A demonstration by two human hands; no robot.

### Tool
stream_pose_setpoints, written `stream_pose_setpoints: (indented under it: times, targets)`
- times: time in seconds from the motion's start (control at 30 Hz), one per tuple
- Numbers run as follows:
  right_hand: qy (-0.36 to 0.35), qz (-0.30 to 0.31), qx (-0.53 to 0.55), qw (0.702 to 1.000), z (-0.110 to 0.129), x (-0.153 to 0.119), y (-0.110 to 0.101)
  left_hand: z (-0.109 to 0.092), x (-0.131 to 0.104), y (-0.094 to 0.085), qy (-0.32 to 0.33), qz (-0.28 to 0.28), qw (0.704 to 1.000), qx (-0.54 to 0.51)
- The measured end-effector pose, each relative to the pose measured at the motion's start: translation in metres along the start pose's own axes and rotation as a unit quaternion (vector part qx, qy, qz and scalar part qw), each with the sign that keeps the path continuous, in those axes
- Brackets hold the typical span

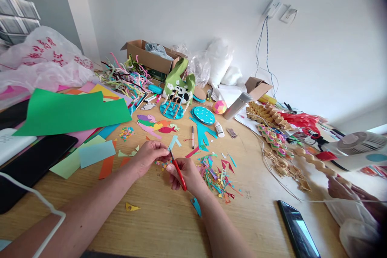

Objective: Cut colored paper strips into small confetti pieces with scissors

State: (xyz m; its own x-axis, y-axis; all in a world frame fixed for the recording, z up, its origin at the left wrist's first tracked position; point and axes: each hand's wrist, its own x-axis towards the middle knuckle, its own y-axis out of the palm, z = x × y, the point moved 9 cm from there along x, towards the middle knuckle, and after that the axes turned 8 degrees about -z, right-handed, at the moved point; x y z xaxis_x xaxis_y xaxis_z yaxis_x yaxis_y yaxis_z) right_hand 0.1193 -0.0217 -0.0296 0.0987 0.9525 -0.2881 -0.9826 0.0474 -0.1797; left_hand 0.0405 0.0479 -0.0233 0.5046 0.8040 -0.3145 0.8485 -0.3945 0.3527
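Between thumb and fingers, my left hand [153, 155] pinches a small piece of light blue paper [173, 142]. Red-handled scissors [180, 176] are gripped in my right hand [188, 173], their blades pointing up and away at the paper's edge. Both hands are close together above the table. Small coloured paper scraps [217, 175] lie to the right of my right hand, and a yellow scrap [132, 207] lies nearer me. Beyond my hands are several coloured paper fish [163, 125]. A black pen [192, 137] lies past the scissors.
Coloured paper sheets [72, 113] and a black slab [42, 165] lie left. At the back stand a cardboard box [148, 54], a green panda bag [181, 84] and blue discs [204, 115]. To the right are a phone [298, 227], a white fan [356, 147] and another person's hand [347, 193].
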Motion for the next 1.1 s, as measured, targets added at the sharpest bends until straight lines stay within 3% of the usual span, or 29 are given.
stream_pose_setpoints:
  times: [1.1]
  targets:
    - [0.001,-0.003,0.026,1.000,-0.0030,0.0012,0.0020,-0.0011,0.0004,0.0002,0.007,-0.005,1.000,0.006]
